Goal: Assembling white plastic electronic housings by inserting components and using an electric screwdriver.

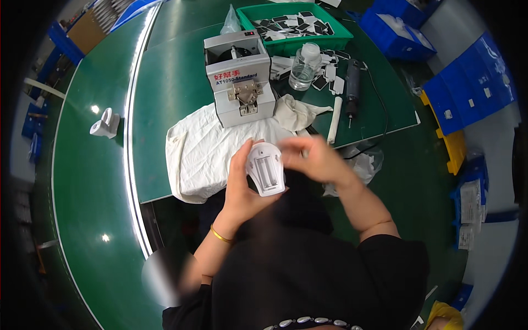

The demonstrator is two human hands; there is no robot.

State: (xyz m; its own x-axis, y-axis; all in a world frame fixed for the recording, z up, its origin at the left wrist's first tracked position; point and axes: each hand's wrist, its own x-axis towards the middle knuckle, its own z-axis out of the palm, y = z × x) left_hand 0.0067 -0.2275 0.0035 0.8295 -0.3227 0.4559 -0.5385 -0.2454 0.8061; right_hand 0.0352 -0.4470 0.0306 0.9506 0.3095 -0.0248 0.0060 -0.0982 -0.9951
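Observation:
My left hand (240, 184) is closed round a white plastic housing (268, 169), its battery compartment facing up. The housing is held upright over the table's near edge, wide rounded end away from me. My right hand (316, 158) is beside the upper right of the housing, smeared by motion. Its fingers bend toward the housing's rim; whether they touch it or hold anything I cannot tell. Just beyond stands a pale grey screw feeder (242, 82) on a white cloth (198, 151). An electric screwdriver (352, 91) lies to the right, bit toward me.
A green tray (344, 41) of black and white flat pieces stands at the back, with loose pieces (330, 71) before it. Near it is a clear bottle (302, 69). Another white housing (105, 124) sits on the left belt (91, 181). Blue bins (396, 33) stand right.

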